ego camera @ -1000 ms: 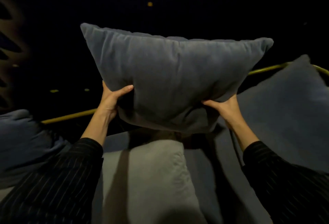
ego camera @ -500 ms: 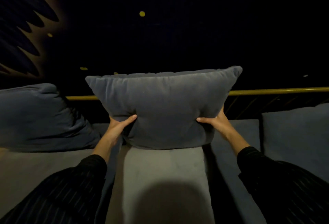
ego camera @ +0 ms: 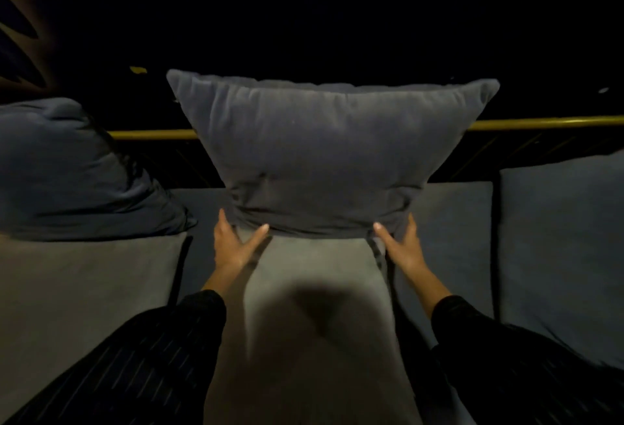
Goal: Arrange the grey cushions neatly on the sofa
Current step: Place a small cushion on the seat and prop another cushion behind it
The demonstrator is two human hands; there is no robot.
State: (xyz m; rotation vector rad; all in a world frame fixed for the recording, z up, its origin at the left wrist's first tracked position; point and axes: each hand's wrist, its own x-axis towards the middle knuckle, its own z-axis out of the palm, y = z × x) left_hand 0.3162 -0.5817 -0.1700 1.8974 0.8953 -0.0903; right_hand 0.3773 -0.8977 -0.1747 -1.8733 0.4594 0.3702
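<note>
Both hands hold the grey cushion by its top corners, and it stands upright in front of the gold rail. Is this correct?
Not quite. In the head view the left hand and right hand hold the grey cushion by its bottom corners, not the top ones. It does stand upright in front of the gold rail.

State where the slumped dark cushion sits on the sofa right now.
In the head view, the slumped dark cushion leans at far left against the brass rail, left of the grey cushion both hands hold.

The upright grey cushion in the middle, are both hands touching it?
Touching. The head view shows the left hand and right hand pressed against the upright grey cushion at its bottom corners.
</note>
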